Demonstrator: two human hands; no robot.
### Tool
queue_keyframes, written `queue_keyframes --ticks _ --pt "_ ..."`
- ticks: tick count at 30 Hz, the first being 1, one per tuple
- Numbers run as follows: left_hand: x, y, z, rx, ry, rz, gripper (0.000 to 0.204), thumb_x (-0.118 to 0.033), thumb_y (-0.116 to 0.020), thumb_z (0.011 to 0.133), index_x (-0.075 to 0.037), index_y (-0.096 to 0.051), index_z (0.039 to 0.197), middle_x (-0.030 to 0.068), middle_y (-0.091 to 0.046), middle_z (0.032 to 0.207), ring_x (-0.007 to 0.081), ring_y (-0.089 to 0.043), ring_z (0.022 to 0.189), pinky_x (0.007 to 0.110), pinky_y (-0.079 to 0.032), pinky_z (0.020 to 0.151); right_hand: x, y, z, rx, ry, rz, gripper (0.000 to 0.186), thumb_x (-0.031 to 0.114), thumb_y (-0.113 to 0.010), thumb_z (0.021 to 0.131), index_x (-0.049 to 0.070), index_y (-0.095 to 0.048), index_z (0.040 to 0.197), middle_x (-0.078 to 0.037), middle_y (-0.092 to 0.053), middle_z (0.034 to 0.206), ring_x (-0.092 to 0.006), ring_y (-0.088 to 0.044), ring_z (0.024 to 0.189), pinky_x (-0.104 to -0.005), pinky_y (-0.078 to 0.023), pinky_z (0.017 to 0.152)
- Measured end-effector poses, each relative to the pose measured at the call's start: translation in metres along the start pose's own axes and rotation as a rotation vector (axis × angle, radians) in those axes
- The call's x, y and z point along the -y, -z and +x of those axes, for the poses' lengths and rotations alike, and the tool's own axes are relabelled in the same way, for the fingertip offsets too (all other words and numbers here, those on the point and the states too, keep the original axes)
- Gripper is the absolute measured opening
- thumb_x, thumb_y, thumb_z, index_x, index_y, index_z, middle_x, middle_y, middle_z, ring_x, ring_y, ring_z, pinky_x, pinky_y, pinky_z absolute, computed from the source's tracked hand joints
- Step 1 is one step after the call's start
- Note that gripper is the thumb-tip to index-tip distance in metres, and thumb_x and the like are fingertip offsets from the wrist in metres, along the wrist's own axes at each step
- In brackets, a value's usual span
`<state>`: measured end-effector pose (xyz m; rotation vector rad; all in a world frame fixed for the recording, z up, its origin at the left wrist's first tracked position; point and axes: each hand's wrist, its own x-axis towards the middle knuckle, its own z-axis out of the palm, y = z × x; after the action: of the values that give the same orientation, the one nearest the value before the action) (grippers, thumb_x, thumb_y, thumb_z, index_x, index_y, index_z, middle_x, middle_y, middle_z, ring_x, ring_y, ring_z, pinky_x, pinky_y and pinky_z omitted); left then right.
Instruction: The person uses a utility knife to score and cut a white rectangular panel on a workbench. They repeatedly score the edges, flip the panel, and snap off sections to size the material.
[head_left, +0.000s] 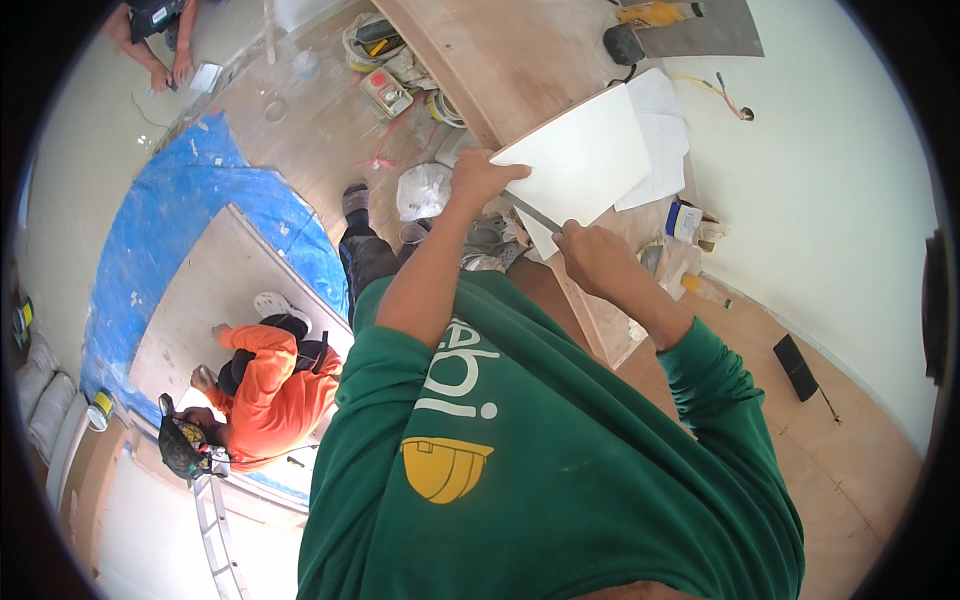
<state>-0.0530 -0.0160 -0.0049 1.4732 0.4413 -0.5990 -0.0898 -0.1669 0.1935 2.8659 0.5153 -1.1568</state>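
Note:
A square white board (585,145) lies tilted over the edge of a wooden bench (470,55). My left hand (485,182) grips the board's left corner, thumb on top. A long, flat grey metal tool (530,208) runs along the board's lower left edge, from near my left hand to my right hand (582,250), whose fingers are wrapped round its end. I cannot make out whether it is a file or a straightedge. White sheets (660,150) lie under and beside the board on the right.
Left below, a co-worker in orange (265,390) crouches on a panel (190,290) over blue sheeting (130,260). Another person's hands (170,75) are at upper left. Buckets (445,110), a white bag (425,190) and a paint tray (385,92) sit beside the bench. An orange bottle (705,290) lies right.

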Motion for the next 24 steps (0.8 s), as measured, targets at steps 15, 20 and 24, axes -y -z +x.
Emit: queue_keyframes --ticks 15,20,24 --pt "-0.012 -0.012 0.01 -0.015 -0.053 0.07 0.052 -0.034 -0.089 0.066 0.008 -0.076 0.094 0.0171 -0.075 0.083 0.0236 -0.073 0.076 0.034 -0.054 0.069 -0.003 -0.009 -0.001 0.0 -0.1 -0.079 0.031 0.025 -0.049 0.102 -0.001 -0.056 0.086 -0.024 -0.066 0.074 -0.0435 -0.067 0.078 -0.0537 -0.052 0.073" --pt "-0.001 -0.024 0.007 -0.054 -0.139 0.039 0.05 -0.034 -0.089 0.066 0.007 -0.077 0.094 0.0149 -0.075 0.082 0.0228 -0.072 0.072 0.035 -0.054 0.066 -0.014 -0.013 -0.007 -0.075 -0.017 -0.045 0.032 0.025 -0.049 0.103 -0.003 -0.058 0.089 -0.027 -0.065 0.071 -0.0469 -0.065 0.071 -0.055 -0.051 0.067" --pt "-0.01 -0.014 0.009 0.026 -0.062 0.141 0.049 -0.033 -0.089 0.067 0.006 -0.077 0.094 0.015 -0.075 0.082 0.0229 -0.071 0.072 0.034 -0.053 0.066 -0.014 -0.011 -0.006 -0.05 -0.045 -0.023 0.032 0.025 -0.049 0.103 -0.003 -0.057 0.089 -0.027 -0.065 0.071 -0.0469 -0.065 0.071 -0.0549 -0.051 0.067"
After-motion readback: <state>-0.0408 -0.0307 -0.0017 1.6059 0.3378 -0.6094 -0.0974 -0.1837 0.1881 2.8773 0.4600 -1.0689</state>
